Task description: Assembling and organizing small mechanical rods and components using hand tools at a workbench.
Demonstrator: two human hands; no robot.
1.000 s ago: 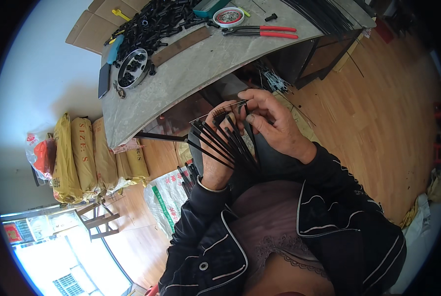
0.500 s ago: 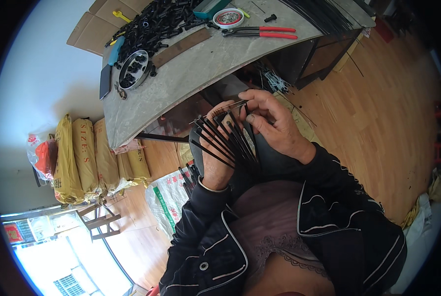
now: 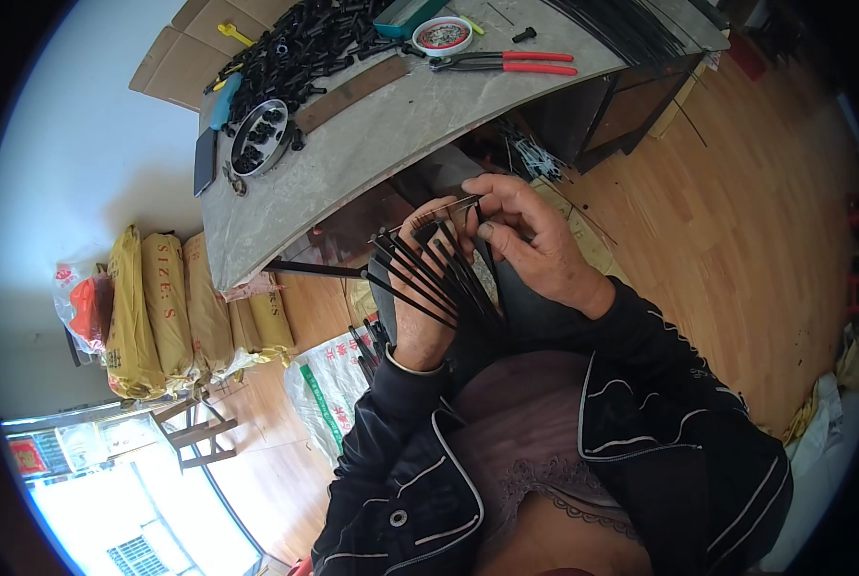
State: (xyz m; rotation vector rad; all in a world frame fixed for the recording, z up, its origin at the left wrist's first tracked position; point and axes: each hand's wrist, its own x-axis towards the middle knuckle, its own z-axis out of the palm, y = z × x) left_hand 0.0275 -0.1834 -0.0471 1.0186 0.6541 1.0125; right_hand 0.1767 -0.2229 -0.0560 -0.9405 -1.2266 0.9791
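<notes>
Both my hands are close together over my lap, below the table edge. My left hand [image 3: 420, 326] is closed around a thin metal rod [image 3: 448, 208], which has a coiled-looking, reddish-brown stretch near my fingers. Several slim black sticks [image 3: 418, 274] fan down from the rod, lying across my left palm and wrist. The fingers of my right hand [image 3: 540, 252] pinch the rod's right end, where another black stick hangs; the exact fingertip contact is partly hidden.
On the grey table [image 3: 372, 139] lie red-handled pincers [image 3: 540, 67], a heap of black tubular parts [image 3: 304, 48], a round metal dish [image 3: 289, 134] and long black strips [image 3: 631, 29]. Yellow sacks [image 3: 167, 307] stand at left, near a wooden stool [image 3: 199, 432]. A white sack [image 3: 324, 394] covers floor beside me.
The hands stay almost in place, with the right still at the rod's end. A few black sticks have shifted slightly, the outermost one swinging a little to the left.
</notes>
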